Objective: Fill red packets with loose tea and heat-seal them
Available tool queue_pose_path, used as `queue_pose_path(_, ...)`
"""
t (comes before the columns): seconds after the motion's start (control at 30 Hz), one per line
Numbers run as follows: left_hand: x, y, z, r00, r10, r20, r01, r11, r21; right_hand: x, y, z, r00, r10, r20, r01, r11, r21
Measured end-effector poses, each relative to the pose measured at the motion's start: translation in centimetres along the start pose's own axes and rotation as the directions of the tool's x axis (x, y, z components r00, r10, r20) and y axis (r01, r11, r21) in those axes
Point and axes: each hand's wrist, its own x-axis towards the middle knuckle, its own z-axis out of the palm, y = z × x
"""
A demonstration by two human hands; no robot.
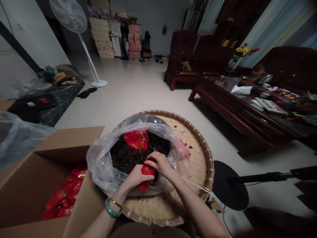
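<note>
Both hands are over a clear plastic bag [101,165] of dark, dry loose tea leaves [126,158]. My left hand [137,177] has its fingers closed on a small red packet [148,169]. At the packet's upper edge, my right hand [159,163] has bent fingers pinching it. Another red packet [136,139] with green and gold print lies on the leaves behind the hands. The bag rests on a round woven bamboo tray [198,155]. A further red packet [183,148] shows at the bag's right side, partly behind the plastic.
At the left stands an open cardboard box [24,185] holding many red packets [66,191]. A black round stand base [230,185] is right of the tray. Beyond are a white standing fan [99,83], a dark wooden table [237,112] and stacked cartons [135,39].
</note>
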Motion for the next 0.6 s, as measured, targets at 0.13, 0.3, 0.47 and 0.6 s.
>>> queue_pose_path(0.13, 0.0, 0.2, 0.4, 1.0, -0.009, 0.023, 0.009, 1.0, -0.004, 0.3, 0.0, 1.1, 0.999, -0.036, 0.009, 0.036, 0.999, 0.038)
queue_pose_path(0.3, -1.2, 0.4, -1.3, 0.999, 0.038, 0.017, -0.033, 0.965, -0.26, 0.5, 1.0, 0.0, 0.974, 0.218, -0.055, -0.18, 0.905, 0.385)
queue_pose_path(0.47, -5.5, 1.6, -7.3, 0.723, 0.42, -0.548, -0.674, 0.603, -0.427, 1.2, 3.1, 0.0, 0.907, 0.417, -0.063, -0.309, 0.759, 0.573)
queue_pose_path(0.6, -5.3, 2.5, -9.5, 0.596, 0.568, -0.568, -0.79, 0.541, -0.288, 2.4, 4.1, 1.9, 0.947, 0.299, -0.115, -0.246, 0.91, 0.335)
